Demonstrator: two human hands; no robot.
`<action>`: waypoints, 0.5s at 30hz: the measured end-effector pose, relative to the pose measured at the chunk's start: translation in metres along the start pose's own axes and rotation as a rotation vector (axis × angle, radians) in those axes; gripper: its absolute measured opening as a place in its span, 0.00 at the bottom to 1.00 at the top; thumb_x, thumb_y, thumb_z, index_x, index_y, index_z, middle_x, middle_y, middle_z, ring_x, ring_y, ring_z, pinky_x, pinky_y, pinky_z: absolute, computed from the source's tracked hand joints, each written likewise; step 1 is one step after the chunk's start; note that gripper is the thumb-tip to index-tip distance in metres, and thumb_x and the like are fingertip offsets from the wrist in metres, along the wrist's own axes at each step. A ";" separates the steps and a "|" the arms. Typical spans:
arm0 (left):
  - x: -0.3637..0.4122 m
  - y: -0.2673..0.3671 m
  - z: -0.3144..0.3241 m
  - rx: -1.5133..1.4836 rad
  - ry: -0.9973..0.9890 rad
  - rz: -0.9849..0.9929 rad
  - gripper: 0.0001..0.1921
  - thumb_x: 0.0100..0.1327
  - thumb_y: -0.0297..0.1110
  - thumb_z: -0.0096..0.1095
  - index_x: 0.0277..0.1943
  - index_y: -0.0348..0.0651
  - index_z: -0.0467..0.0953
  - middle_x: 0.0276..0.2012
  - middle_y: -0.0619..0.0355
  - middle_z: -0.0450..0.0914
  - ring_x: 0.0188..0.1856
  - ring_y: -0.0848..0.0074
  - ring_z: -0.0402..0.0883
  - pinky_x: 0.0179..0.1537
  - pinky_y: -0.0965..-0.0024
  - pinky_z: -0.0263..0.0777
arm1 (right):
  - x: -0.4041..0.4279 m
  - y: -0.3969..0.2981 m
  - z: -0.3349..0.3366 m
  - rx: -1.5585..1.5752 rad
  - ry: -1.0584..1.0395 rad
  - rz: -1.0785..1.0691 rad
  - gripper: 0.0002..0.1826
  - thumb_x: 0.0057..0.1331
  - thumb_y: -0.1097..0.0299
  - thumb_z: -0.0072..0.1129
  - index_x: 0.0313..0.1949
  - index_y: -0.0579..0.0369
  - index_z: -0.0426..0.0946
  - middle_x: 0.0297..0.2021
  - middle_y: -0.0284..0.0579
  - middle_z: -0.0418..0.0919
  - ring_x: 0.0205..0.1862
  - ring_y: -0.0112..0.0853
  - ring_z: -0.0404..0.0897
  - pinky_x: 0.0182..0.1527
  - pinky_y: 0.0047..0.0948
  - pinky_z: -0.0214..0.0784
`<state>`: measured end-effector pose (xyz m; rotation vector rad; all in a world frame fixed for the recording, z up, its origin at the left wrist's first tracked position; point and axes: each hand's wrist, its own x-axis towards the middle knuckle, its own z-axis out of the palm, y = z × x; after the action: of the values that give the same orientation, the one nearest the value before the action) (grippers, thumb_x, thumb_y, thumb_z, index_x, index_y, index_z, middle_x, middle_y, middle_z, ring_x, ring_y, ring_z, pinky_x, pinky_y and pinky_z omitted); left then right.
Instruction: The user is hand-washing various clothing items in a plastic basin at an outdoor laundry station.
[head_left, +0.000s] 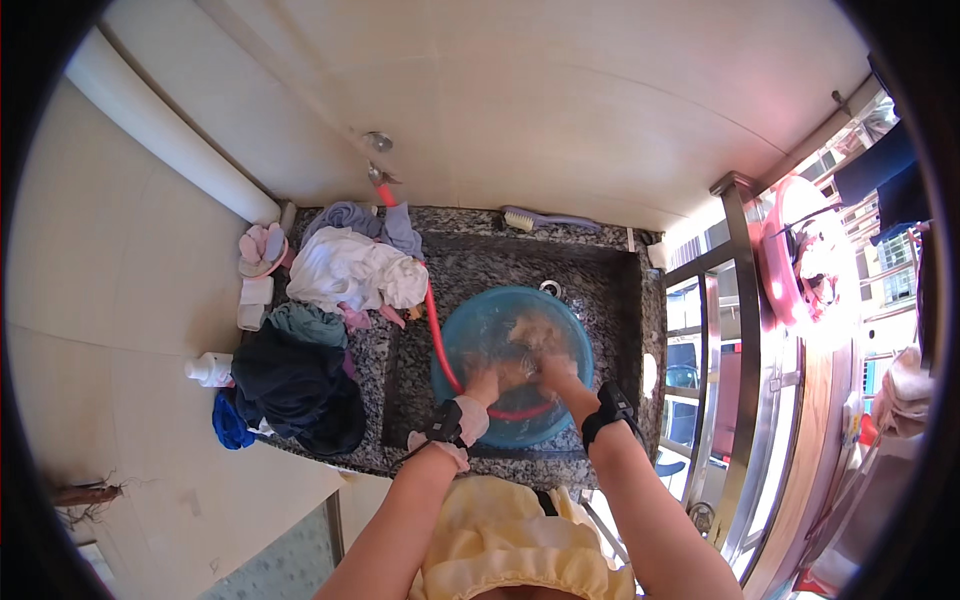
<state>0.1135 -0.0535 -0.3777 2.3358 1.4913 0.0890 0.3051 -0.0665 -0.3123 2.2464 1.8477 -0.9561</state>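
A blue plastic basin of water sits in a granite sink. Both my hands are down in the basin and blurred by motion. My left hand is on the left side, beside a tan, cloth-like item in the water. On the right, my right hand is close to the same item. Water and blur hide my fingers, so their grip is unclear. A red hose runs from the wall tap into the basin and curves under my left wrist.
Left of the sink lie a white garment, dark clothes and a grey-green cloth. A white bottle stands beside them. A scrub brush rests on the back ledge. To the right are a metal railing and a pink basin.
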 end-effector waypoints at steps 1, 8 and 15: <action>-0.001 -0.012 -0.002 0.009 0.007 -0.033 0.20 0.52 0.31 0.63 0.50 0.43 0.76 0.57 0.40 0.70 0.60 0.50 0.69 0.55 0.58 0.69 | 0.003 -0.012 -0.012 -0.144 -0.112 -0.117 0.27 0.53 0.59 0.62 0.54 0.41 0.74 0.49 0.50 0.77 0.49 0.47 0.78 0.49 0.45 0.72; 0.035 0.000 -0.105 -0.549 -0.112 -0.098 0.07 0.52 0.26 0.61 0.36 0.44 0.81 0.35 0.46 0.81 0.40 0.54 0.80 0.42 0.58 0.73 | 0.003 0.064 -0.033 -0.079 0.031 0.080 0.14 0.54 0.54 0.59 0.35 0.45 0.83 0.35 0.47 0.83 0.40 0.45 0.82 0.43 0.41 0.75; 0.023 -0.043 -0.208 -0.467 0.180 -0.017 0.07 0.58 0.29 0.58 0.38 0.37 0.78 0.29 0.43 0.79 0.34 0.52 0.79 0.37 0.56 0.72 | -0.068 0.051 -0.126 0.545 0.254 0.146 0.11 0.58 0.62 0.57 0.34 0.55 0.81 0.26 0.47 0.82 0.29 0.35 0.83 0.35 0.36 0.74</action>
<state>0.0358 0.0392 -0.2018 1.9762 1.3864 0.5913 0.3974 -0.0834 -0.1929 2.8885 1.6178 -1.3309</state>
